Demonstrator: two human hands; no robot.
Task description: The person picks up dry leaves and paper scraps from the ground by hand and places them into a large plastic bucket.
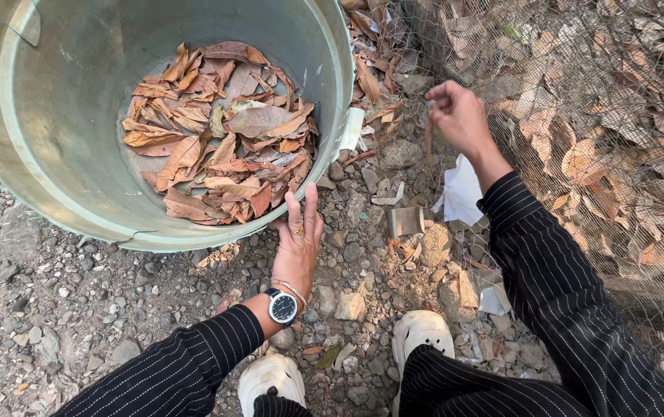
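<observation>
A big pale green tub (54, 185) lies tilted on stony ground, with several dry brown leaves (220, 131) piled inside. My left hand (299, 243), wearing a ring, bracelet and wristwatch, rests open with fingers stretched against the tub's near rim. My right hand (459, 116) reaches out to the wire mesh fence (602, 93), fingers pinched on a thin brown dry leaf (428, 143) that hangs down from them. Both arms wear dark pinstriped sleeves.
Gravel and stones (62, 309) cover the ground. White paper scraps (462, 193) and a small card piece (405, 222) lie by the fence. More dry leaves (618, 154) are heaped behind the mesh. My white shoes (421, 332) stand at the bottom.
</observation>
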